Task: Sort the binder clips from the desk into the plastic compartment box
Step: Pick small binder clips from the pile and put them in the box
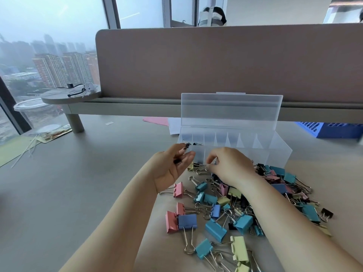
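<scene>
- Dozens of binder clips (235, 209) heaped on the grey desk (78, 193), near and to the right: pink, blue, teal, pale yellow and black, in several sizes.
- Just beyond the heap, at its far edge: clear plastic compartment box (280, 152), with its lid (231, 110) standing open and upright on the far side.
- Inside the box, in the far-left compartments: a few boxed black clips (197, 143), small ones.
- Left hand (172, 167) by the box's near-left corner, palm turned to the right, fingers curled round the held black clips (177, 161), one more peeping out between the fingertips.
- Right hand (229, 165) over the far edge of the heap, close to the box's near wall, knuckles up, fingers bent down, tips drawn close together at the wire handles of a small clip; pinching or only touching, cannot tell.
- Farther back: beige divider panel (216, 61) across the desk, blue crate (337, 130) at far right, pink paper (157, 121) left of the box, clear plastic cup (39, 112) at far left.
</scene>
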Available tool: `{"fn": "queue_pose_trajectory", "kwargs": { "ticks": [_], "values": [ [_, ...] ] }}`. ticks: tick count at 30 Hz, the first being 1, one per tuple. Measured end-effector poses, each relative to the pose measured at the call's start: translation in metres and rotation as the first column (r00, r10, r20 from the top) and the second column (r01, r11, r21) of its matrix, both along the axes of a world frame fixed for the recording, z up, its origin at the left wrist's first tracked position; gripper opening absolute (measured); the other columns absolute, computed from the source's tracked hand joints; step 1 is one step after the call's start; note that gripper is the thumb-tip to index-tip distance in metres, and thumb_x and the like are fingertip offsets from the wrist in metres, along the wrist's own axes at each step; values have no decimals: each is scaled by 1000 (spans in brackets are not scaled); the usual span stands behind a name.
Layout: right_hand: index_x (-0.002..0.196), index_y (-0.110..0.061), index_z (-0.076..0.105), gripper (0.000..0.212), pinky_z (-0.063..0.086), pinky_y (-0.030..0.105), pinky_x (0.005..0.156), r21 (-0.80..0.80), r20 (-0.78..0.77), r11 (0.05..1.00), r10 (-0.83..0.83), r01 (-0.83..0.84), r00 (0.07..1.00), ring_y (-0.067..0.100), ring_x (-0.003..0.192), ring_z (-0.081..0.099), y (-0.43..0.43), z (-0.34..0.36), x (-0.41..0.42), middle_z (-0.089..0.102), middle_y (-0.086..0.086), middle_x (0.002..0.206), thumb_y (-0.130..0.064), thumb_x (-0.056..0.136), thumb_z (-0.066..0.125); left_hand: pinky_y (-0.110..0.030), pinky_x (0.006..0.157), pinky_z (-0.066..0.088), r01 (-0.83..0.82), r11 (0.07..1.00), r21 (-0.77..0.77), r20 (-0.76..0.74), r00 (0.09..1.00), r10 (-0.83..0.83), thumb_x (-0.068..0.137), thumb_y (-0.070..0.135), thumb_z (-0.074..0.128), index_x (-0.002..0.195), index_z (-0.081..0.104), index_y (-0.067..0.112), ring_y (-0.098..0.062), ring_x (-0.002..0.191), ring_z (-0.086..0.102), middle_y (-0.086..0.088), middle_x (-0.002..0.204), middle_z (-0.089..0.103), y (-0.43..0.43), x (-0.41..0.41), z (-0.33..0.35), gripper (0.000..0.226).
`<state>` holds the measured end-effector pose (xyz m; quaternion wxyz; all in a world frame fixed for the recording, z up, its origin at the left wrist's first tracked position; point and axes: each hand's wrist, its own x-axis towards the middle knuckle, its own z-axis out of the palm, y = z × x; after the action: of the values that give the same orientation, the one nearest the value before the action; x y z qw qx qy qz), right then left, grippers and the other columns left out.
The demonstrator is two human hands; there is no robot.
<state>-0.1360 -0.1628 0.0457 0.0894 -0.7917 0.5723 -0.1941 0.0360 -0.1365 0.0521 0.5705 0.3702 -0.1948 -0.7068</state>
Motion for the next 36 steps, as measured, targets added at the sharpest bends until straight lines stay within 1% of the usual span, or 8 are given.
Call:
{"fn": "queue_pose_trajectory", "kwargs": {
  "ticks": [5, 8, 12, 15, 17, 20, 25, 36],
  "values": [
    [105, -29, 68, 19, 40, 26, 67, -41, -138, 999, 20, -26, 990, 19, 96, 61, 1, -2, 4, 68, -5, 104, -29, 93, 53, -25, 59, 58, 29, 999, 26, -25, 999, -28, 92, 9, 52, 90, 48, 5, -18, 60, 63, -13, 80, 57, 2, 1, -1, 6],
    [106, -31, 66, 20, 38, 26, 66, -47, -183, 999, 16, -25, 983, 20, 96, 62, 1, -3, 5, 68, -4, 105, -25, 93, 52, -17, 46, 44, 35, 999, -9, 365, 931, -29, 92, 18, 59, 91, 54, 7, -9, 51, 44, -2, 66, 48, 2, -3, -1, 12],
    [112, -35, 63, 25, 36, 26, 66, -66, -238, 997, 18, -35, 971, 22, 98, 61, 0, -6, 7, 67, -3, 107, -24, 94, 51, -15, 47, 31, 118, 972, -204, 912, 383, 145, 90, 25, 63, 91, 66, 17, -11, 55, 36, 5, 64, 43, 2, -6, -8, 8],
    [106, -33, 66, 27, 35, 26, 63, -76, -238, 997, -1, -18, 971, 22, 91, 62, -1, -8, 8, 68, -3, 100, -16, 91, 50, -21, 54, 37, 205, 959, -198, 964, -136, 228, 91, 31, 59, 102, 65, 31, -13, 70, 51, 6, 79, 52, 5, -5, -16, 13],
    [104, -31, 67, 25, 39, 27, 64, -93, -210, 996, -2, -17, 978, 22, 90, 62, -1, -9, 8, 68, -3, 99, -17, 91, 50, -25, 68, 45, 216, 963, -161, 931, -291, 221, 91, 40, 57, 117, 61, 37, -14, 93, 59, 7, 106, 57, 6, -4, -20, 26],
    [97, -28, 69, 19, 44, 27, 67, -77, -76, 997, 14, -20, 997, 17, 88, 60, 0, -5, 8, 67, -7, 94, -24, 92, 51, -25, 70, 42, 238, 957, -166, 899, -363, 246, 91, 46, 55, 123, 57, 40, -14, 100, 58, 9, 114, 56, 5, -5, -23, 33],
    [76, -28, 67, 15, 41, 21, 61, 148, 402, 984, 33, -100, 915, 7, 68, 54, -3, 9, 4, 60, -13, 75, -18, 87, 63, -23, 67, 38, 244, 952, -185, 863, -424, 276, 91, 44, 56, 119, 60, 39, -14, 99, 58, 11, 111, 57, 2, -6, -21, 28],
    [89, -8, 67, 11, 37, 20, 57, 321, 504, 943, -91, -88, 859, 7, 70, 49, -1, 15, 2, 56, -5, 77, -19, 88, 64, -25, 64, 37, 206, 961, -184, 863, -434, 259, 93, 45, 53, 102, 68, 31, -15, 93, 59, 10, 104, 59, 0, -2, -25, 23]
  ]
}}
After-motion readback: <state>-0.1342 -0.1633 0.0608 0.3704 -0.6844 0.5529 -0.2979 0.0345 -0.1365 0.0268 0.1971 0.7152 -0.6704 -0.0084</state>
